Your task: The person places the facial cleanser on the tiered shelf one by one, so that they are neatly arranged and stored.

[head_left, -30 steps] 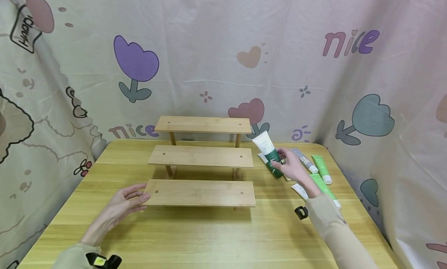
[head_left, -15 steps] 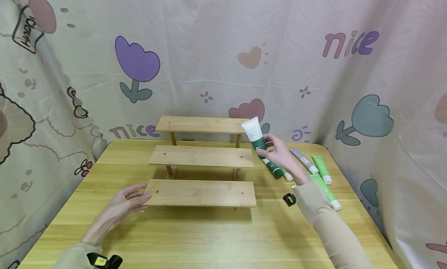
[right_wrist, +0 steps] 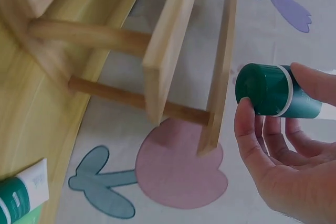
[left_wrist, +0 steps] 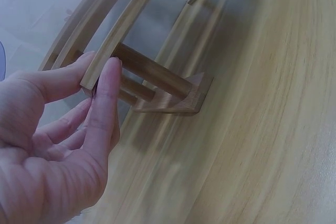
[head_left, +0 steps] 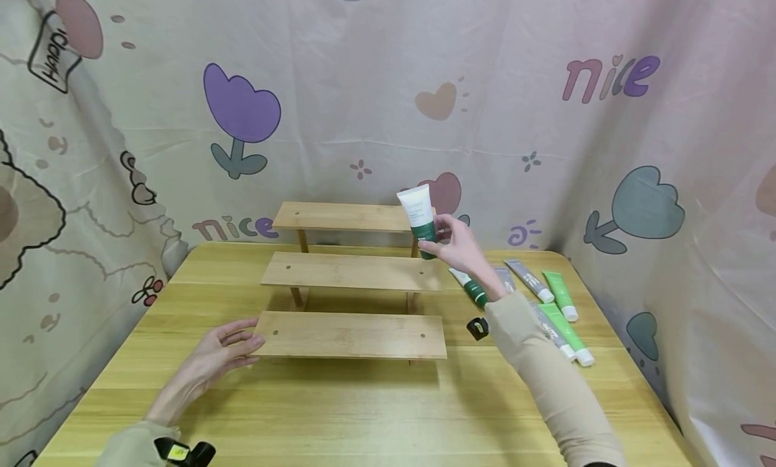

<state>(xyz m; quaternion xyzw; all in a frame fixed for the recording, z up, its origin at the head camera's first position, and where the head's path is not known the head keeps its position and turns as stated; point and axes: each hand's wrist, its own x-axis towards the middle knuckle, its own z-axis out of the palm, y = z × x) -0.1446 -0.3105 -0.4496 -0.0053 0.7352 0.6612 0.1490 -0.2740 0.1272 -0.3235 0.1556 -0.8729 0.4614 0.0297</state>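
Note:
A three-tier wooden display shelf (head_left: 351,335) stands on the table. My left hand (head_left: 218,352) pinches the left end of its lowest board between thumb and fingers, as the left wrist view shows with the board (left_wrist: 123,27) between them. With my right hand (head_left: 457,244) I hold a white and dark green squeeze tube (head_left: 417,207), cap downward and slightly tilted. It is raised by the right end of the shelf and overlaps the top board (head_left: 345,216) in the head view. In the right wrist view, thumb and fingers grip around its green cap end (right_wrist: 268,90).
Right of the shelf lie more tubes: a dark green and white one (head_left: 469,290), a grey one (head_left: 530,280), a bright green one (head_left: 560,296) and several others, partly behind the right arm. A patterned curtain (head_left: 339,69) hangs behind the wooden table (head_left: 339,420).
My right hand has carried the tube up and leftward from above the other tubes to the shelf's top tier, and the tube is more upright. My left hand keeps its place on the lowest board.

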